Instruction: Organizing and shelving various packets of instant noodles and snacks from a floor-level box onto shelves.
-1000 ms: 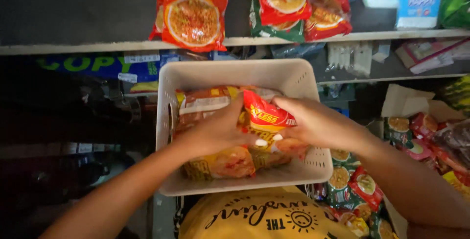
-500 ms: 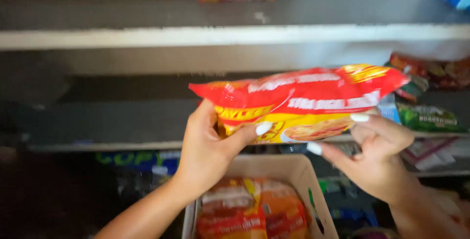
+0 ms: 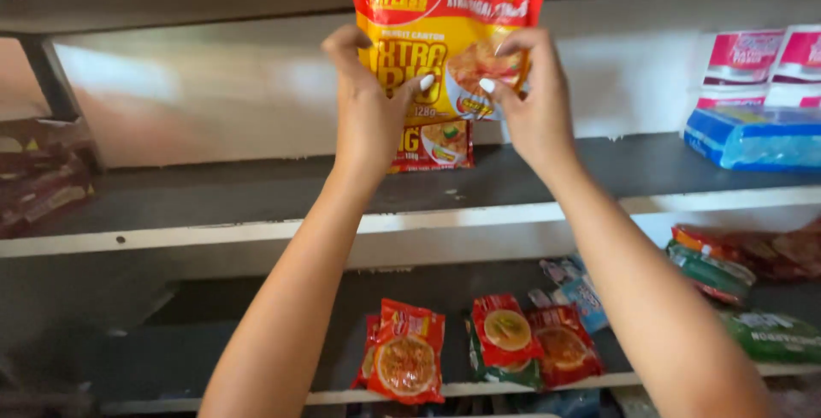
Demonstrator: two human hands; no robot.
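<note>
Both hands up at the middle shelf (image 3: 256, 187), holding one red-and-yellow noodle packet (image 3: 440, 37) upright, above the shelf board and in front of the white back wall. Left hand (image 3: 369, 110) grips the packet's left edge, fingers curled behind, thumb across the front. Right hand (image 3: 534, 101) grips the right side the same way, thumb on the front, fingers wrapped over the edge. One more packet of the same kind (image 3: 436, 146) stands on the shelf just behind and below the held one, only its lower part visible. Right end of that shelf: one blue plastic-wrapped pack (image 3: 757, 136) lying flat, two pink-and-white boxes (image 3: 765, 63) standing side by side behind it. Lower shelf (image 3: 256, 341): three red noodle packets (image 3: 406, 362) leaning at the front edge, a blue packet just behind them, green and red packets (image 3: 727, 277) piled at far right, count unclear. Dark red packets (image 3: 38, 178) at far left, blurred, can't count.
</note>
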